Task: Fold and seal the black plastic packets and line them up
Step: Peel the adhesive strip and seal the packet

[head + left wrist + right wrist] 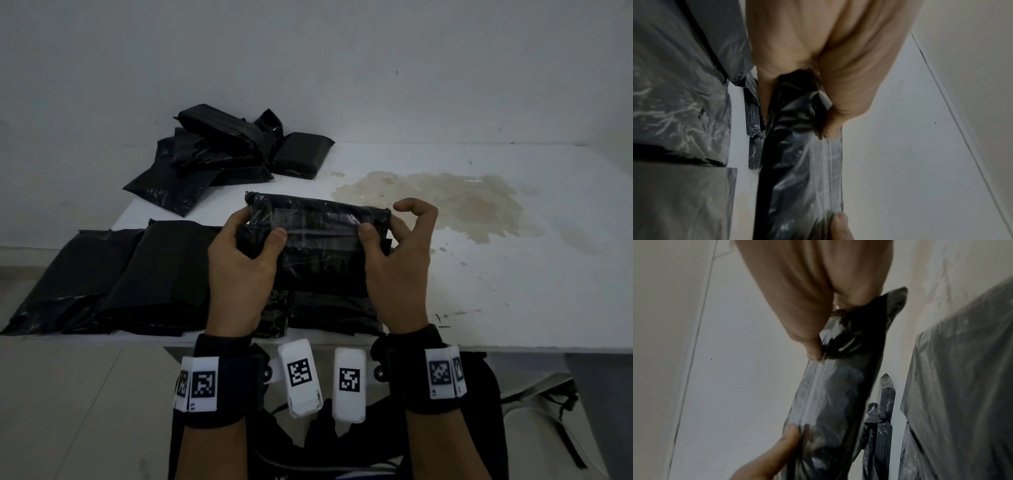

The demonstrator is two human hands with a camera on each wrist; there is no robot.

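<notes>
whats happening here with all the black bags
A person is working on one black plastic packet, held up over the white table with both hands. The left hand grips its left end and the right hand its right end, thumbs pressing along the folded flap. Finished-looking packets lie side by side along the near-left edge of the table, and a loose pile of packets sits at the back by the wall. A brownish stain marks the tabletop.

Dim, flat indoor light, wide-angle bending at edges, wrist views motion-blurred
</notes>
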